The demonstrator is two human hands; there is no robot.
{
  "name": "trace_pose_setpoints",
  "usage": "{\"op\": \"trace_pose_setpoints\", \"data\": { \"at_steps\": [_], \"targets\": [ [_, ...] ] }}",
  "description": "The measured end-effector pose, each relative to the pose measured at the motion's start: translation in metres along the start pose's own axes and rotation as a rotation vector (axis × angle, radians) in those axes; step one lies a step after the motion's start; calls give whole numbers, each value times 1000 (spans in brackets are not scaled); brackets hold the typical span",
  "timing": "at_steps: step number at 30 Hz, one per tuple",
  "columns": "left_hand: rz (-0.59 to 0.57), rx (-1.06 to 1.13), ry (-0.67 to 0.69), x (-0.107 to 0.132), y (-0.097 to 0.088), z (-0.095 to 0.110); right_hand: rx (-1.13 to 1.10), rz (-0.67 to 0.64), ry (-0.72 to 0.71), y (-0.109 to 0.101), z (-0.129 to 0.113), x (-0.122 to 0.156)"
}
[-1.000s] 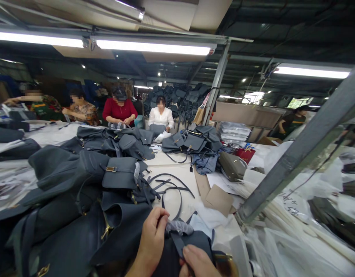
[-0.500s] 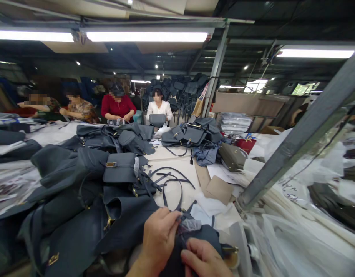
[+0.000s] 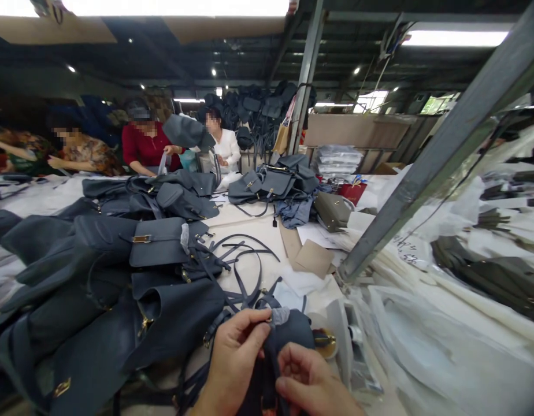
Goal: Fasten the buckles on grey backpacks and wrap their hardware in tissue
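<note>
The left hand [image 3: 234, 361] and the right hand [image 3: 312, 381] work together on a dark blue leather bag [image 3: 290, 330] at the near edge of the white table [image 3: 245, 228], just beside a pile of similar bags [image 3: 97, 242]. Both hands are curled, not spread: the left fingers [image 3: 249, 326] press over the top of the bag, and the right fingers [image 3: 301, 364] seem to pinch a strap [image 3: 267, 384], but this grip is partly hidden. The work in hand looks like handling this strap, and the next move calls for a firm hold. The strap's long axis points up and down in the view, toward the person's body.
</note>
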State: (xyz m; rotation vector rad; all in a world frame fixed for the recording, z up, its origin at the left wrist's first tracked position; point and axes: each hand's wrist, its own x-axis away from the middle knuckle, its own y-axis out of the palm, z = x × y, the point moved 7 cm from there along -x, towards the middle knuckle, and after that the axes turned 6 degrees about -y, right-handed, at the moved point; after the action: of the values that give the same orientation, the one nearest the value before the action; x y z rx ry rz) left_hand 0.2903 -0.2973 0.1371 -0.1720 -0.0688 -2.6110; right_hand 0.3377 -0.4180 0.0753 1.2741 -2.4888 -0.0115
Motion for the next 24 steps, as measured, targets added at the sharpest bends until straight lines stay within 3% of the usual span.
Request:
{"op": "trace_pose_setpoints", "data": {
  "at_steps": [5,8,12,16,19,24],
  "targets": [
    [-174,246,-271,7,21,-30,-217,93,-108,-3,-21,-4],
    [-159,129,-375,7,14,-51,-256,141,-120,-5,-21,-6],
    [-191,-95,-437,5,8,-57,-232,222,-175,-9,-14,-8],
    [-226,-232,-425,4,11,-54,-156,293,-221,-12,-7,-9],
    [-253,-226,-334,0,18,-51,-66,319,-239,-14,-2,-7],
    [-21,-234,-148,-8,4,-39,-174,302,-261,-11,4,-4]
  ]
}}
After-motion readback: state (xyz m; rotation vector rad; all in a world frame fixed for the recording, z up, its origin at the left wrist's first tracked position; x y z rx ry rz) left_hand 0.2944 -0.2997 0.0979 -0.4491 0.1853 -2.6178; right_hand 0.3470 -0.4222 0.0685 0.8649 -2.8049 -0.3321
